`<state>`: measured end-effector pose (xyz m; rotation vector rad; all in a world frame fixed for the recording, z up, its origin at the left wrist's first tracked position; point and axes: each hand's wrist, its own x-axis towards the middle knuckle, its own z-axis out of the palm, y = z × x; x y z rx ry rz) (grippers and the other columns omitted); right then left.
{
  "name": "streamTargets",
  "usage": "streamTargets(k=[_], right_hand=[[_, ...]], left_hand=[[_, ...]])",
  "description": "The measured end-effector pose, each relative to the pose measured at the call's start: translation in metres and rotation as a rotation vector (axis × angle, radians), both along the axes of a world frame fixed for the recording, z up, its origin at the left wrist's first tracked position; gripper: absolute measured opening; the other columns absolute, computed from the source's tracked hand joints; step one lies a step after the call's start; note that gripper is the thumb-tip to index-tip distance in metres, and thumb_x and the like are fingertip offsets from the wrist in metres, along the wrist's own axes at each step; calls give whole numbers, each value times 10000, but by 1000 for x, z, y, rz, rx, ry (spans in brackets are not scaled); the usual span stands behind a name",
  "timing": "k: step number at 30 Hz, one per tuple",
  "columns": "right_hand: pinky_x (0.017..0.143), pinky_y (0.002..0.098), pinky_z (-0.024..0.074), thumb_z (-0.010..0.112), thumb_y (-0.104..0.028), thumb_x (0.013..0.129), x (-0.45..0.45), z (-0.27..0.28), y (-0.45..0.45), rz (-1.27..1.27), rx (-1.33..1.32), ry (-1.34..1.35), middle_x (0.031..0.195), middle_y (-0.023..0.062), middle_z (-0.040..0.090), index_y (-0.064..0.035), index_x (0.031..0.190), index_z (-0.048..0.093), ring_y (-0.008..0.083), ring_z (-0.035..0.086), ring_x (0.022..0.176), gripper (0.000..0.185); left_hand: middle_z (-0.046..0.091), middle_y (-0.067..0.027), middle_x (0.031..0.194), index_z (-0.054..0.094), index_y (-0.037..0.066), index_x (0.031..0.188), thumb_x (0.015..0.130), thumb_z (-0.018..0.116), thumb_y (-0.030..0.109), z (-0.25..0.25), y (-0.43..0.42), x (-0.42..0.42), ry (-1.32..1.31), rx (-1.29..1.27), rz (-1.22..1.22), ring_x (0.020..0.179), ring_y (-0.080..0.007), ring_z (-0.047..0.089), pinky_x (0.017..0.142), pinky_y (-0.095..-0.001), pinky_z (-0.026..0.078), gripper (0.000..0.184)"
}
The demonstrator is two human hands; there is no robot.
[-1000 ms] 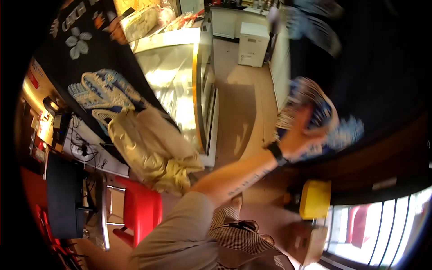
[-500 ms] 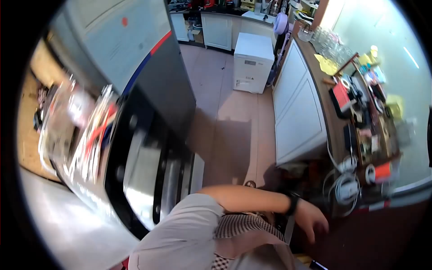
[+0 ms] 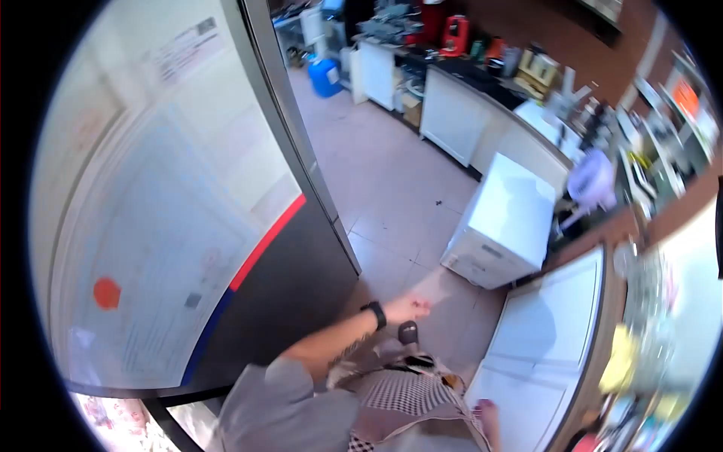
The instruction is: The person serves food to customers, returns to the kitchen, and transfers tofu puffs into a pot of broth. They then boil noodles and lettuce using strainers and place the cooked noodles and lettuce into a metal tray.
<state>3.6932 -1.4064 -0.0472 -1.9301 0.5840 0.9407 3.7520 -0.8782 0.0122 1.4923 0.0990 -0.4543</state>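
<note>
Where the lower middle of the frame opens onto the pinkish floor (image 3: 384, 177), left hand (image 3: 407, 309) is out ahead of the body, over the floor in view. Fingers look loosely curled, blurred; can't tell how far they're open or if they pinch anything. Black wristband (image 3: 374, 315) on that wrist, dark marking (image 3: 349, 350) on the forearm, grey sleeve (image 3: 290, 407) behind it. Nearest thing to that hand: dark shoe (image 3: 408, 332), just below it in view; can't confirm contact.

Right hand (image 3: 487, 416) is low, right of bottom center, partly visible. Finger state: can't tell. It sits between the checkered apron (image 3: 395, 392) and the white cabinet doors (image 3: 546, 350), overlapping the doors' lower left edge in view; touching or apart, can't tell.

White box-shaped appliance (image 3: 508, 215) stands on the floor right of center, well apart from left hand. Tall unit (image 3: 282, 301) fills the left side: pale upper panel, dark lower part, red and blue stripe between, orange dot (image 3: 107, 293) on the panel. Upper middle: blue container (image 3: 324, 77) on the floor, red appliance (image 3: 455, 35) on the dark counter (image 3: 478, 79). Purple fan (image 3: 591, 181) upper right, near the white appliance. Yellow item (image 3: 619, 358) and blurred glassware (image 3: 651, 297) at the right edge.
</note>
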Motion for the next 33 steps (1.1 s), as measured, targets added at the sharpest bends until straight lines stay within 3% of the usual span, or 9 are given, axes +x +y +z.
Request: streamTargets(k=[2, 3, 4, 7, 12, 22, 26, 30, 33], right_hand=[[631, 369, 567, 578, -201, 957, 63, 11, 78, 315, 44, -77, 917, 156, 705, -4, 1108, 660, 258, 666, 708, 261], [658, 387, 571, 565, -191, 946, 75, -13, 111, -14, 421, 115, 920, 160, 716, 1, 1090, 687, 272, 668, 722, 269], [649, 383, 571, 566, -193, 945, 107, -12, 149, 83, 287, 157, 912, 156, 713, -1, 1082, 687, 266, 666, 719, 266], [623, 373, 569, 567, -198, 940, 233, -24, 257, 296, 98, 213, 885, 142, 704, -6, 1059, 688, 248, 661, 708, 256], [580, 356, 566, 569, -206, 933, 466, -50, 458, 502, 15, 209, 841, 121, 690, -13, 1019, 688, 219, 653, 690, 242], [483, 283, 515, 589, -196, 947, 968, 68, 1057, 847, 55, -267, 806, 49, 642, -46, 1024, 626, 132, 612, 687, 173], [461, 279, 499, 561, -249, 1002, 1039, 64, 1297, 945, 168, -469, 763, 52, 635, -24, 1025, 623, 141, 616, 643, 234], [455, 296, 484, 567, -245, 993, 1036, 17, 1467, 1008, 51, -85, 741, 39, 618, -83, 907, 605, 138, 581, 592, 187], [450, 300, 484, 567, -241, 990, 1040, -1, 1597, 1172, -24, 98, 744, 46, 624, -79, 913, 611, 146, 580, 575, 186]], left_hand=[[685, -116, 1134, 601, 65, 1292, 948, 643, 372, 47, 58, 90, -136, 233, -29, 1006, -226, 645, 897, -379, 508, 463], [674, -139, 1179, 602, 70, 1294, 931, 646, 408, 15, 85, 132, -272, 514, 59, 1053, -275, 642, 920, -413, 502, 498], [662, -162, 1224, 602, 75, 1296, 914, 650, 445, -18, 120, 178, -415, 800, 135, 1100, -324, 639, 943, -447, 496, 534], [458, -196, 1477, 511, 85, 1414, 912, 638, 376, 4, 252, 312, 65, 870, -64, 1337, -339, 479, 1085, -463, 416, 594], [601, -203, 1317, 595, 90, 1332, 882, 633, 351, -27, 474, 466, 300, 792, -7, 1242, -355, 556, 1053, -431, 444, 522], [717, -129, 1075, 652, 49, 1232, 904, 661, 345, -88, 807, 353, 408, 464, 911, 906, -234, 679, 819, -372, 541, 441], [688, -135, 1183, 604, 32, 1305, 920, 654, 374, -112, 932, 335, 779, 67, 1335, 987, -250, 673, 870, -357, 538, 518], [692, -117, 1164, 601, 50, 1316, 923, 669, 281, -203, 1078, 367, 895, 63, 1443, 972, -197, 665, 875, -324, 526, 461], [699, -131, 1124, 613, 34, 1275, 932, 666, 252, -62, 1246, 440, 601, 144, 1468, 993, -185, 661, 895, -315, 518, 410]])
